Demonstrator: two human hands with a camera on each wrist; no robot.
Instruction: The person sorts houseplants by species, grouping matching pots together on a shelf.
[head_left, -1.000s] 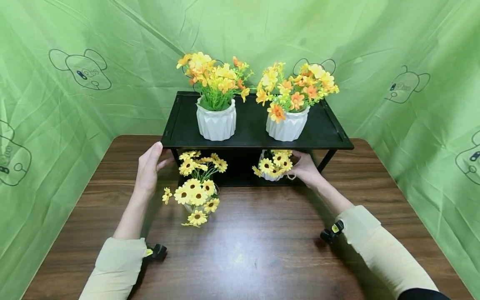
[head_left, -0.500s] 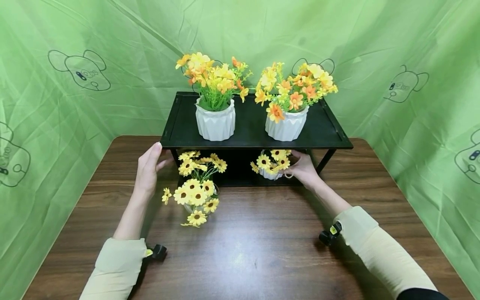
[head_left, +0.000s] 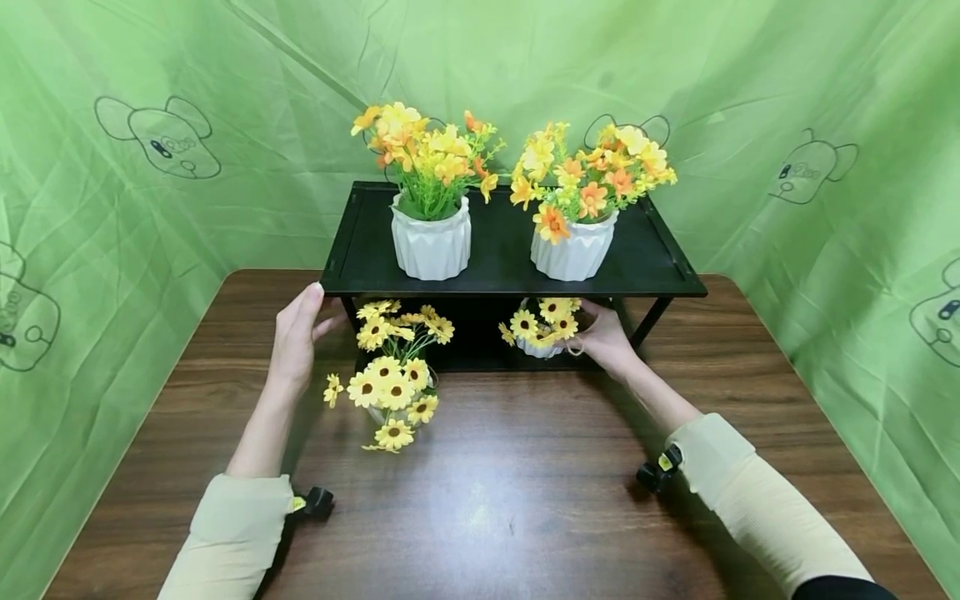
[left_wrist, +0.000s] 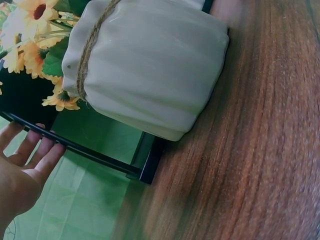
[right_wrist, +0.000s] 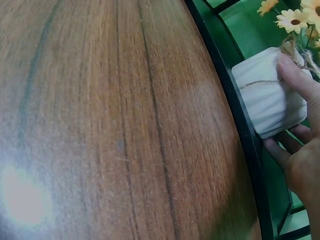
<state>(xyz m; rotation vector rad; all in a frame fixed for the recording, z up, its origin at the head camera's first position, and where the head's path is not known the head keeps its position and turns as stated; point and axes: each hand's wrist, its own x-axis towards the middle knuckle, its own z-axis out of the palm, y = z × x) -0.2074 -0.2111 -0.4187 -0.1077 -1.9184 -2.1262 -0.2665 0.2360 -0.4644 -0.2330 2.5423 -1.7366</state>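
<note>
My left hand [head_left: 295, 337] holds the front left corner of a black two-tier shelf [head_left: 498, 250]; in the left wrist view its fingertips lie along the shelf's thin leg [left_wrist: 95, 157]. On the lower tier, beneath the top board, my right hand [head_left: 607, 342] grips a small white flowerpot [right_wrist: 267, 95] of yellow daisies. The thumb presses the pot near its twine, with the fingers around the far side and below. A second white flowerpot [left_wrist: 150, 65] with twine and yellow daisies [head_left: 393, 392] stands on the table in front of the shelf's left part.
Two white ribbed flowerpots, a left one [head_left: 431, 246] and a right one [head_left: 573, 250], stand on the top board with orange and yellow flowers. The brown wooden table [head_left: 480, 500] stretches in front. Green cloth [head_left: 480, 50] hangs behind and at both sides.
My right hand has shifted slightly left with the daisy pot on the lower tier. My left hand keeps its place at the shelf corner.
</note>
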